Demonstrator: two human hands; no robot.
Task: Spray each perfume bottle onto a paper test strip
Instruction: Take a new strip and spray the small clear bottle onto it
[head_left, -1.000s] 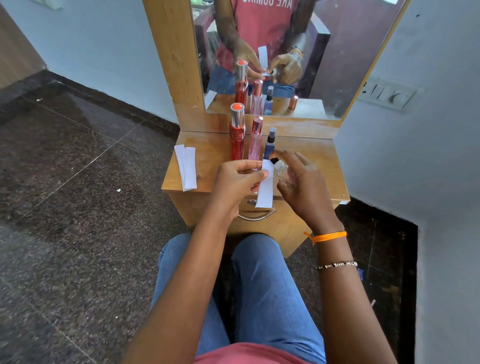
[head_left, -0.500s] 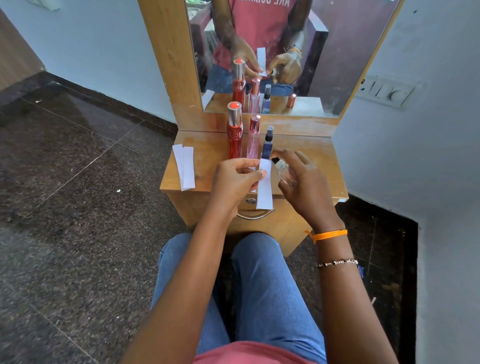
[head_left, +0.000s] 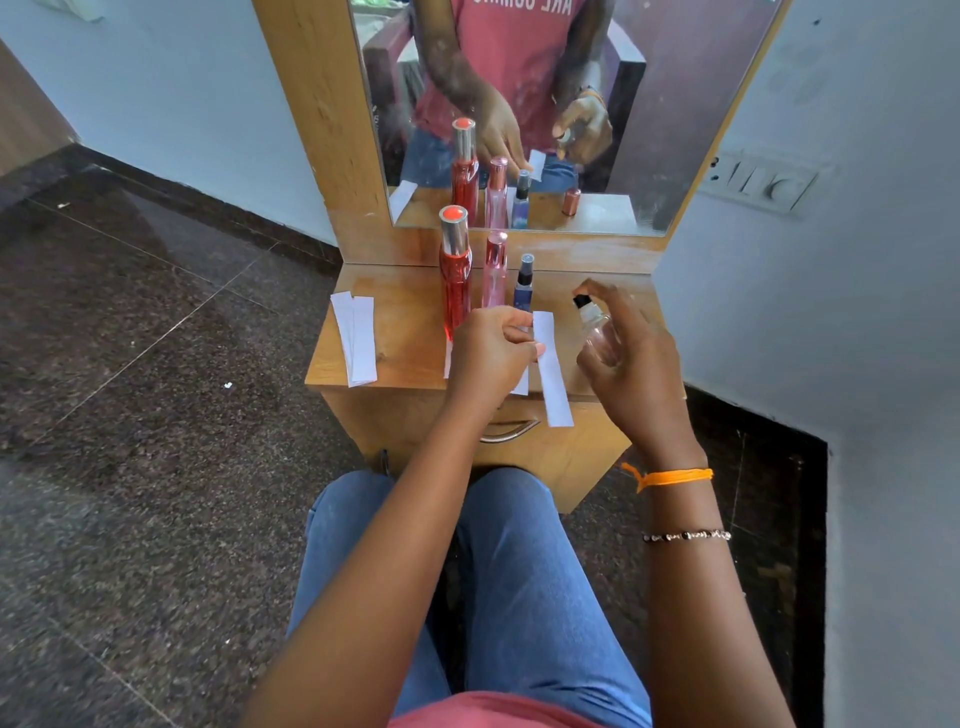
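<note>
Along the back edge of the wooden dresser top (head_left: 395, 338) three capped perfume bottles (head_left: 493, 275) stand upright in a row, and two paper strips (head_left: 357, 340) lie at its left edge. Over the front edge the left hand (head_left: 493, 356) pinches one test strip (head_left: 551, 374), its long axis running front to back. Just right, the right hand (head_left: 631, 364) grips a fourth, clear bottle (head_left: 597, 330), nozzle toward the strip.

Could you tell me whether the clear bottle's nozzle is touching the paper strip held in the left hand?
Apart. The head view shows bare wooden tabletop between the clear bottle and the paper strip.
</note>
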